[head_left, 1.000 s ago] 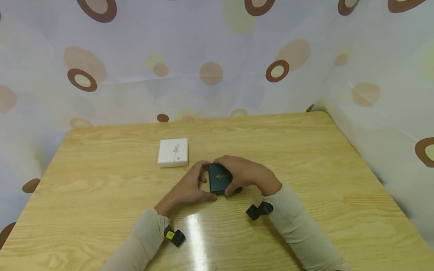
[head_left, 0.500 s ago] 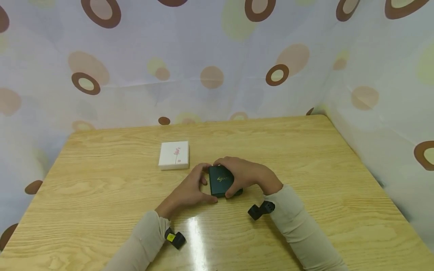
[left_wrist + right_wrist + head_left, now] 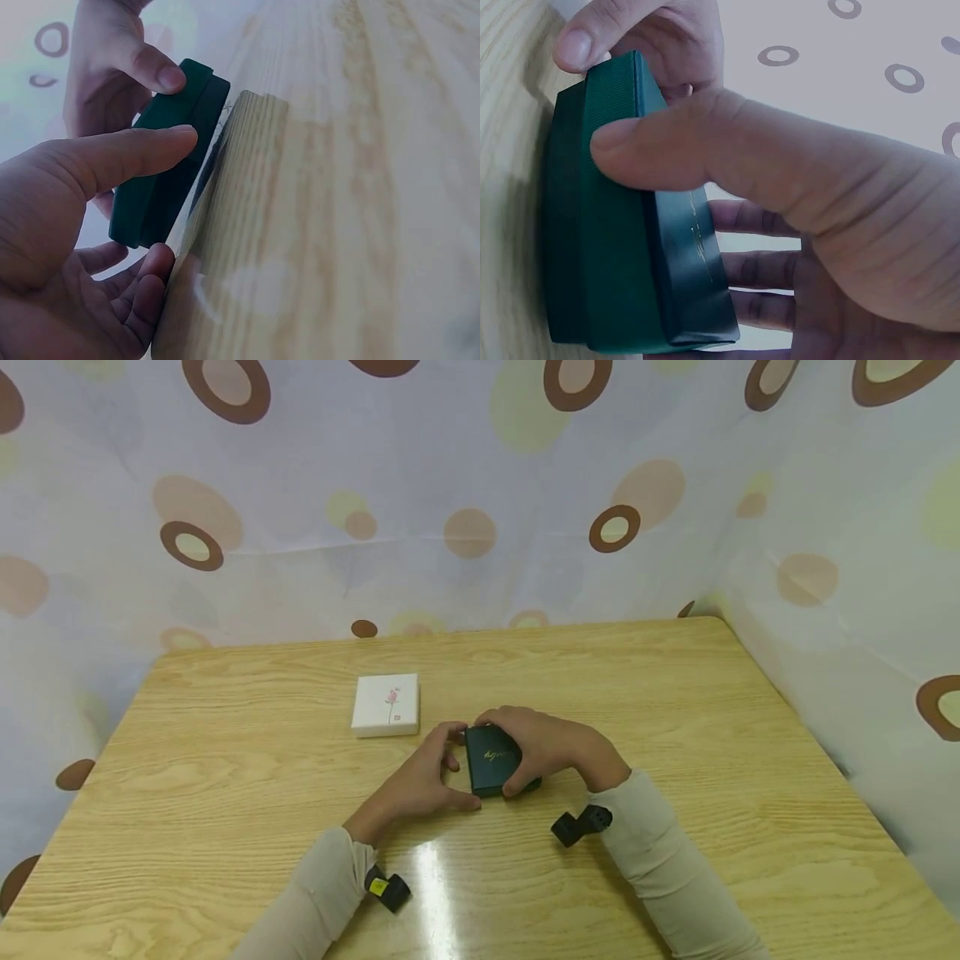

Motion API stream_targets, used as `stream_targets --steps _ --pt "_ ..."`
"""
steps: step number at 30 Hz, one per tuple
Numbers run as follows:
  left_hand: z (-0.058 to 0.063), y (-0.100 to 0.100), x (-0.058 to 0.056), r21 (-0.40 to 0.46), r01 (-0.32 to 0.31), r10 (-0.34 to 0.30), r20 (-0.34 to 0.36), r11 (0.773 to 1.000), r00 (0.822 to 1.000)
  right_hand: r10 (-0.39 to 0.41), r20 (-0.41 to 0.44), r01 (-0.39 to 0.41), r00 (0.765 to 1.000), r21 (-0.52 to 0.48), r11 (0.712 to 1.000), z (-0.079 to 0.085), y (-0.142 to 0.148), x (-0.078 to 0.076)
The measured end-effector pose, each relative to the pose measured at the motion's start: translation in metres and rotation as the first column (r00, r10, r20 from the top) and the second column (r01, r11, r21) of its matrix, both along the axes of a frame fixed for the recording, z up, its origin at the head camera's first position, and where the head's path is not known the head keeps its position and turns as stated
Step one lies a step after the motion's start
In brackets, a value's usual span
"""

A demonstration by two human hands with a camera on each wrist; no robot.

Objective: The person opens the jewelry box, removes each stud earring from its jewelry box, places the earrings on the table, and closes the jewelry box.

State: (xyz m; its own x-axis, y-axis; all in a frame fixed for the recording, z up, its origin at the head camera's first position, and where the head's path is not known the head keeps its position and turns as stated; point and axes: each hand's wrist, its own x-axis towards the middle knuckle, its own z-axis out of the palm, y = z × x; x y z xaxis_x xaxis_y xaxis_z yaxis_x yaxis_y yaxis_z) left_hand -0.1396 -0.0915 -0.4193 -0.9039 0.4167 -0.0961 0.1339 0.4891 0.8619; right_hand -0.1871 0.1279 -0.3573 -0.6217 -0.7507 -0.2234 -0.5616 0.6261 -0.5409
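Note:
Gold script marks the lid of a small dark green jewelry box [image 3: 491,760], low over the table. Its lid sits down over a slightly narrower base in both wrist views. My right hand [image 3: 543,746] grips the right part, fingers along the far side and the thumb [image 3: 652,157] pressed on the near side of the lid. Curved around the left end is my left hand [image 3: 412,781], with fingertips right at the far corner. Its thumb [image 3: 150,154] overlaps the box in the left wrist view and lies beside the near corner in the head view.
A white square box [image 3: 386,706] with a pink flower print lies behind and left of the hands. The wood-grain table [image 3: 675,693] backs onto a dotted curtain [image 3: 525,485]. Small black wrist cameras sit on both beige sleeves [image 3: 660,860].
The jewelry box and my right hand have shifted slightly right, while my left hand stays nearly in place. The whole head view has tilted up a little.

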Motion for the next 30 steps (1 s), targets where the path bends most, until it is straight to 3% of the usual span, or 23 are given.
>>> stream_targets --steps 9,16,21,30 --pt "0.007 -0.003 -0.001 0.002 0.013 -0.013 0.008 1.000 1.000 -0.066 -0.002 0.066 0.998 -0.014 0.998 0.006 0.015 -0.006" --pt "0.024 -0.016 -0.004 0.062 0.000 -0.001 0.003 0.998 1.000 -0.120 -0.015 0.119 0.993 -0.051 0.992 0.009 0.031 -0.012" --pt "0.034 -0.030 -0.007 0.114 -0.009 0.015 -0.054 0.993 0.998 -0.150 -0.024 0.148 0.988 -0.076 0.986 0.007 0.042 -0.019" --pt "0.046 -0.053 -0.011 0.131 -0.026 0.041 -0.113 0.991 0.993 -0.203 -0.044 0.198 0.978 -0.087 0.976 0.002 0.056 -0.028"
